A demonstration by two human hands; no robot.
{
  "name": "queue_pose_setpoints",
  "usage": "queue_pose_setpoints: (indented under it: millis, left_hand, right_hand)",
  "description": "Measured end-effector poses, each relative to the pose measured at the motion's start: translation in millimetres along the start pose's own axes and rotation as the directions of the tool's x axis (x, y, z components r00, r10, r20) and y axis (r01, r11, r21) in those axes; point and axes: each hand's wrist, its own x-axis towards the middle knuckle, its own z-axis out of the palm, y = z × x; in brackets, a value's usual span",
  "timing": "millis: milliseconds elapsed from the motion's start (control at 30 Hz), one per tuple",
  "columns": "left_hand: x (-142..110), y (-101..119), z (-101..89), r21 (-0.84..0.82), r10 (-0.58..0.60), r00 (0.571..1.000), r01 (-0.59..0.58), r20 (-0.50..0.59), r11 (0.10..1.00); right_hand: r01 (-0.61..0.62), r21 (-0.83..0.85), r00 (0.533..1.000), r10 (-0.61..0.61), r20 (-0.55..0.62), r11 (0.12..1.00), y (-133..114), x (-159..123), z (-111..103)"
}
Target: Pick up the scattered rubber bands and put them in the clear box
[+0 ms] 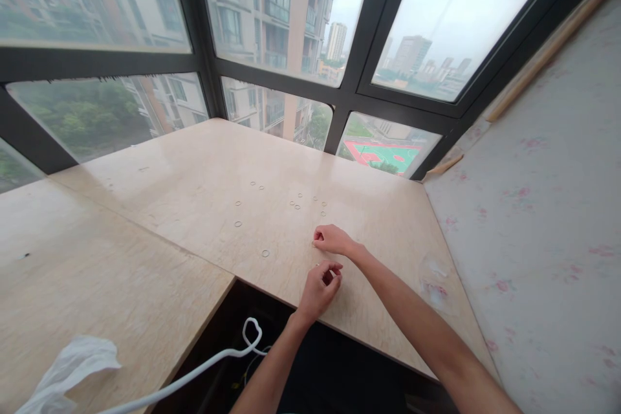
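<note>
Several small thin rings lie scattered on the stone-like ledge, among them a ring point(265, 253) left of my hands and a ring point(323, 213) just beyond them. My right hand point(334, 239) is closed low over the ledge, its fingertips pinched together by the surface. A tiny pale bit shows at those fingertips, too small to name. Nearer to me, my left hand point(320, 288) has its fingers curled in towards the thumb above the ledge's front edge. Whatever it may hold is hidden or too small to make out.
Clear plastic packaging point(434, 278) lies at right near the flowered wall point(543, 226). A white cable point(208, 362) loops over the dark recess below the ledge point(194, 168). Crumpled white tissue point(77, 365) sits at lower left. Dark window frames point(272, 71) close off the back.
</note>
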Motion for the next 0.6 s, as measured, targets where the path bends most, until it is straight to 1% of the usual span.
queue_pose_setpoints:
  millis: [167, 300, 433, 533, 600]
  left_hand:
    - [-0.9, 0.4, -0.3, 0.043, 0.033, 0.999, -0.033, -0.005, 0.999]
    - [-1.0, 0.4, 0.9, 0.093, 0.06, 0.998, -0.059, -0.003, 0.994]
    - [-0.6, -0.8, 1.6, 0.135, 0.09, 0.996, -0.089, -0.003, 0.987]
    - [-0.4, -1.3, 1.4, 0.159, 0.099, 0.995, -0.097, -0.007, 0.983]
    - [-0.2, -1.1, 1.1, 0.175, 0.097, 0.995, -0.094, -0.012, 0.98]
  right_hand:
    - [-0.046, -0.11, 0.994, 0.056, 0.096, 0.993, -5.7, -0.2, -4.3]
    - [-0.068, -0.118, 0.99, 0.082, 0.119, 0.991, 0.1, -5.5, -7.0]
    - [-0.068, -0.031, 0.993, 0.071, 0.098, 0.997, 11.2, -20.0, -10.4]
    - [-0.074, 0.097, 0.997, 0.07, 0.044, 0.993, 22.1, -38.8, -11.9]
    - [-0.088, 0.199, 0.996, 0.091, -0.005, 0.976, 31.0, -54.9, -11.1]
